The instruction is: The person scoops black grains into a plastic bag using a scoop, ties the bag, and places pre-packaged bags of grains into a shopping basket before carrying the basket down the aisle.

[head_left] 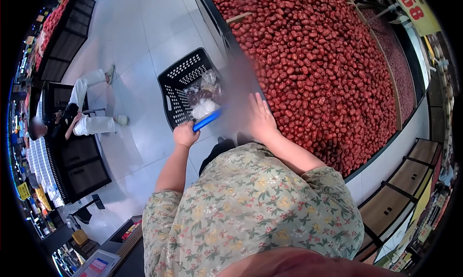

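My left hand [185, 134] is wrapped round the blue handle [207, 121] of a black shopping basket [168, 89]. Clear plastic bags [205, 109] lie inside the basket, one with something white and others with darker contents. My right hand [262, 115] is open, its fingers stretched out beside the near edge of a large bin of red dates [318, 69]. It holds nothing that I can see. A hazy blur hides part of the handle and the space between my hands.
A person [79, 108] in light trousers sits at the left by a dark display stand [79, 163]. Wooden cabinets [393, 202] line the lower right. A yellow price sign [415, 9] hangs at the upper right. Pale floor tiles [137, 40] stretch beyond the basket.
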